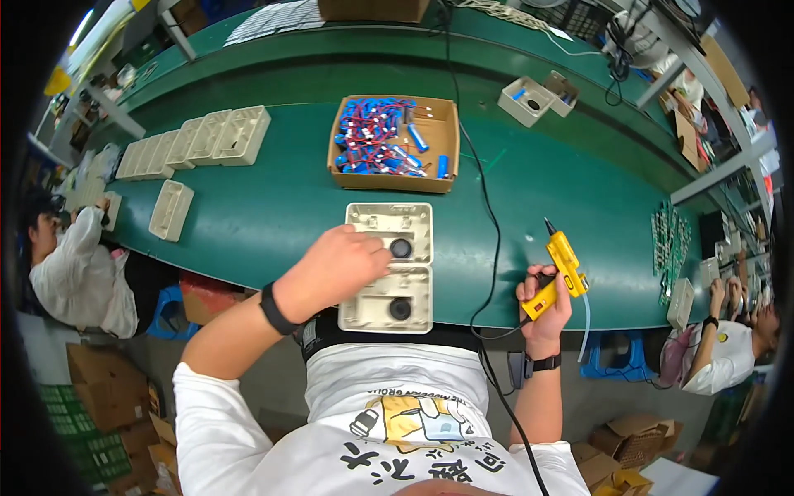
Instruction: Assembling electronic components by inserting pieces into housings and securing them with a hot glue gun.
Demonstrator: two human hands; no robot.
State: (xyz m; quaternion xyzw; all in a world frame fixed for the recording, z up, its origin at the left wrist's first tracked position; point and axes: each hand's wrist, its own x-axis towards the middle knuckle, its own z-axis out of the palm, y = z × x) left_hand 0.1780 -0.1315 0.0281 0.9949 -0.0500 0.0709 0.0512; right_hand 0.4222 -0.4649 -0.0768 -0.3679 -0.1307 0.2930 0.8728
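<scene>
Two beige plastic housings stand one behind the other in front of me, a far housing (420,219) and a near housing (423,289). Each has a black round part (401,248) on its floor. My left hand (335,264) reaches over the left side of the far housing with its fingers curled down and together; whatever they grip is hidden. To the right, my right hand (547,310) is wrapped around the handle of a yellow hot glue gun (564,255), held with its dark nozzle up and a pale glue stick (587,326) hanging from its rear.
Behind the housings sits a cardboard box (393,181) of blue wired battery packs. More beige housings (240,136) line the left; two (525,103) stand far right. A black cable (490,215) crosses the bench. Green circuit boards (670,248) lie right. Co-workers (83,264) sit at both sides.
</scene>
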